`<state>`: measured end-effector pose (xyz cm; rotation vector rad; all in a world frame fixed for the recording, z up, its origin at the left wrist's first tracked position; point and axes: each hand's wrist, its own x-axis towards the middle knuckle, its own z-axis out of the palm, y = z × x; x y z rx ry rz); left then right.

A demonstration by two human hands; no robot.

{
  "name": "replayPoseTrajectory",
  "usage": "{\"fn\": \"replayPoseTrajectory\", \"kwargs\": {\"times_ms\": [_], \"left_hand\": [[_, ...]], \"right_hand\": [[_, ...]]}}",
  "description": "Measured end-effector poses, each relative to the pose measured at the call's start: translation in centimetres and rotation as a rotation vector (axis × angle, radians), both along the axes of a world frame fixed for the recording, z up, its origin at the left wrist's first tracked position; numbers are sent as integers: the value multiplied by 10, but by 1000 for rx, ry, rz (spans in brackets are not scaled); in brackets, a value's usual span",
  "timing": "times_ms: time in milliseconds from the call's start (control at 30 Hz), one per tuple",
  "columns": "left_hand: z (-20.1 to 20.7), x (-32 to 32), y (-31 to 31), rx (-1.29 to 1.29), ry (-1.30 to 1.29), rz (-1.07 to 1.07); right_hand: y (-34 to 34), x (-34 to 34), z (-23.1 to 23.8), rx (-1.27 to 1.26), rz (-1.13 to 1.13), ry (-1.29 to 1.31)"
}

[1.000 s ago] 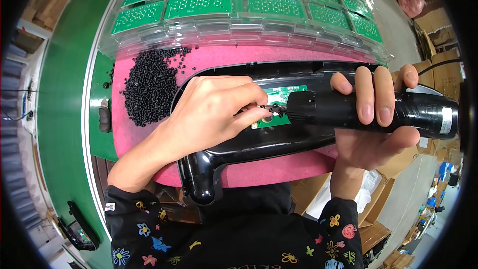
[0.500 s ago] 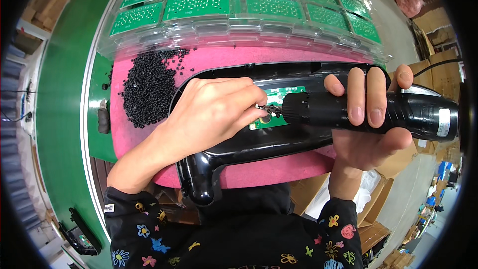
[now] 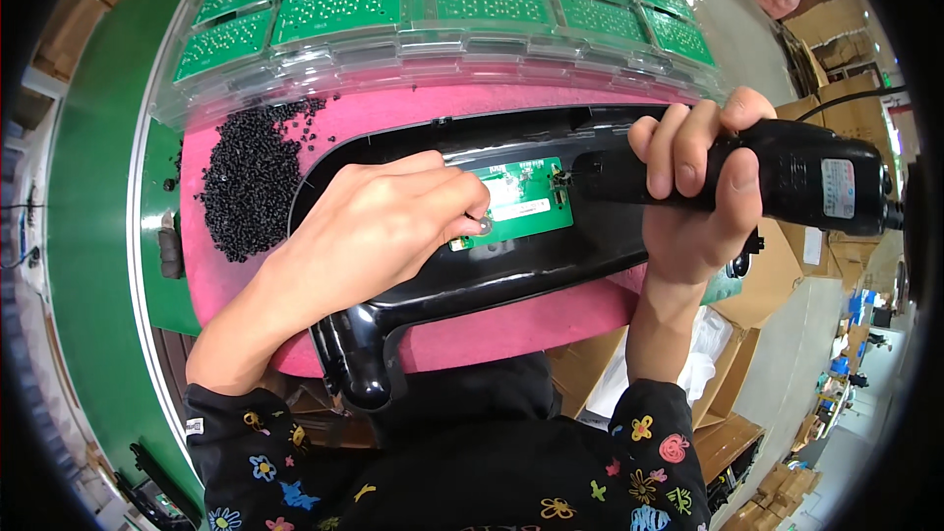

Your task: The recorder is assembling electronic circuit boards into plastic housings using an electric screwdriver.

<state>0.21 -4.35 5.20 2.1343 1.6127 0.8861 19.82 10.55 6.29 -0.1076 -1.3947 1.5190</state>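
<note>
My right hand (image 3: pixel 698 167) is wrapped around a black electric screwdriver (image 3: pixel 806 172), which lies nearly level. Its front end points left, at the right edge of a green circuit board (image 3: pixel 521 221). Small dark parts show by that edge; the exact tip is hard to make out. The board rests inside a long black plastic housing (image 3: pixel 472 280) with a stubby handle-like end at lower left. Over the board's left end, my left hand (image 3: pixel 383 226) has thumb and forefinger pinched together. What they hold, if anything, is mostly hidden.
Left of the housing, a pile of small black screws (image 3: pixel 251 187) lies on the pink mat (image 3: pixel 492 339). Clear plastic trays (image 3: pixel 433 49) of green boards stand behind. A cable (image 3: pixel 851 98) runs off right. Cardboard boxes (image 3: pixel 777 285) stand at lower right.
The screwdriver has shifted right along the board, and my right hand's grip has closed with the thumb up. My left fingers, earlier holding small black screws by its nose, are now apart from it.
</note>
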Motion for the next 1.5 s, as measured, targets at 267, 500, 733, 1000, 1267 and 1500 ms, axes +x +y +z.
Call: {"fn": "replayPoseTrajectory", "kwargs": {"times_ms": [267,500,733,1000,1267,1500], "left_hand": [[-1,0,-6,-179,-35,75],[0,-2,-5,-278,-61,107],[2,-1,-5,-335,-59,140],[3,1,-6,-288,-92,130],[0,3,-8,-270,-74,116],[-2,8,-6,-74,-19,66]], "right_hand": [[0,-6,-5,-27,29,-3],[-3,-17,2,-166,6,-45],[-5,-28,7,23,12,-343],[-7,-27,5,108,-6,-376],[-3,-15,-3,-57,124,-5],[-15,-5,8,-272,317,250]]}}
